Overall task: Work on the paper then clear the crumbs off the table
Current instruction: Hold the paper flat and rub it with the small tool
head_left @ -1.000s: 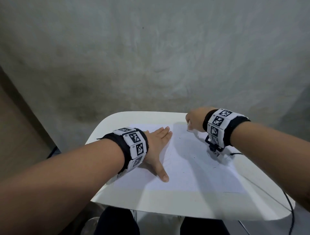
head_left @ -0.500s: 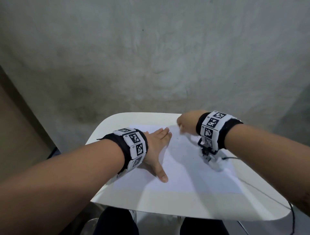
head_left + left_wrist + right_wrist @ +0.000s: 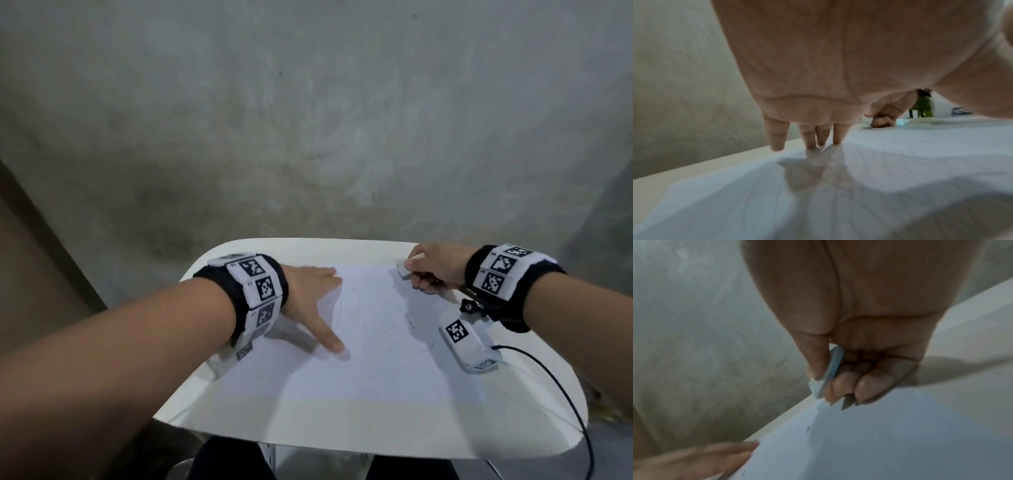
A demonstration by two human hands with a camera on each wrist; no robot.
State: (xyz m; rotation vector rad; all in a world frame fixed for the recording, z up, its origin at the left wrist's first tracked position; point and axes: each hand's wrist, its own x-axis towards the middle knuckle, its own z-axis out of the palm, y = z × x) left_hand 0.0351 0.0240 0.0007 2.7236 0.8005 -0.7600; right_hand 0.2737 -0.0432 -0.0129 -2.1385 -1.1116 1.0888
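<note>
A white sheet of paper (image 3: 370, 356) lies on a small white table (image 3: 342, 431), with thin dark crumbs (image 3: 385, 330) scattered over it. My left hand (image 3: 313, 301) lies flat on the sheet's left part, fingers straight and thumb spread toward me. My right hand (image 3: 433, 270) sits at the sheet's far right corner and pinches a small white eraser (image 3: 402, 269) between thumb and curled fingers. In the right wrist view the eraser (image 3: 828, 374) stands on edge against the paper (image 3: 879, 443). The left wrist view shows my straight fingers (image 3: 809, 138) touching the paper (image 3: 859, 186).
A grey concrete floor (image 3: 308, 120) surrounds the table. A black cable (image 3: 561, 390) runs from the right wrist camera across the table's right side and off its front edge. My dark-clothed legs (image 3: 233, 459) show under the near edge.
My right hand has swung with the eraser from the sheet's far middle out to its far right corner. The left hand stayed flat on the paper.
</note>
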